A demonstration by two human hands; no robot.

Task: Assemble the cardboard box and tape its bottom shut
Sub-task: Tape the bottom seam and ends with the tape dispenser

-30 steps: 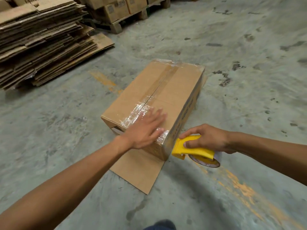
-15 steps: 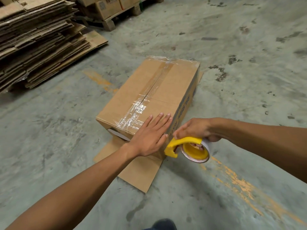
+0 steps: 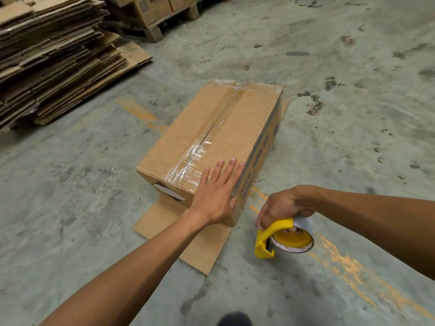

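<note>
Cardboard box [image 3: 226, 128] sits upside down on concrete floor [image 3: 329, 137], clear tape [image 3: 202, 149] along its seam. Left hand [image 3: 217, 191] lies flat, fingers straight, on near top. Right hand [image 3: 286, 208] grips yellow tape dispenser [image 3: 280, 241] beside box. Box likely light, empty, stiff; lift by side walls.

Warehouse or packing area indicated. Bare stained concrete floor [image 3: 353, 114] seen, marked with worn orange paint lines [image 3: 348, 267]. Tall stack of flattened cardboard sheets [image 3: 51, 57] piled at left. Printed cartons [image 3: 150, 8] stored on wooden pallet [image 3: 155, 34] at rear.
</note>
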